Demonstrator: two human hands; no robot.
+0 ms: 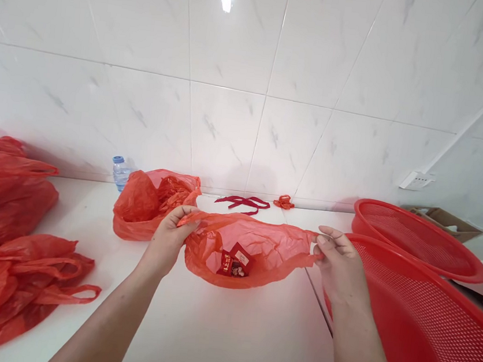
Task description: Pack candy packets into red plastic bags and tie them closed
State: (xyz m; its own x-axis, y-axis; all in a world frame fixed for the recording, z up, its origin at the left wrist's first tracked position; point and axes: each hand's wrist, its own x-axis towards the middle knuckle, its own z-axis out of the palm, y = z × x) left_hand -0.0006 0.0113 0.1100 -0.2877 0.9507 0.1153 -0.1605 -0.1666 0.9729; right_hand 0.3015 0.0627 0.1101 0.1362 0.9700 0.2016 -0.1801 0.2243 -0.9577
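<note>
My left hand [169, 237] pinches the left edge of a thin red plastic bag [260, 247], and my right hand [339, 259] grips its right edge. The bag is stretched wide between them just above the white counter [224, 330]. Small red boxes [236, 260] with gold print show through the bag's bottom.
Another red bag [147, 202] lies behind my left hand, with a small water bottle [120, 172] by the tiled wall. More red bags [7, 282] are heaped at the left. Two red mesh baskets [422, 318] stand at the right. A dark red ribbon [243, 203] lies near the wall.
</note>
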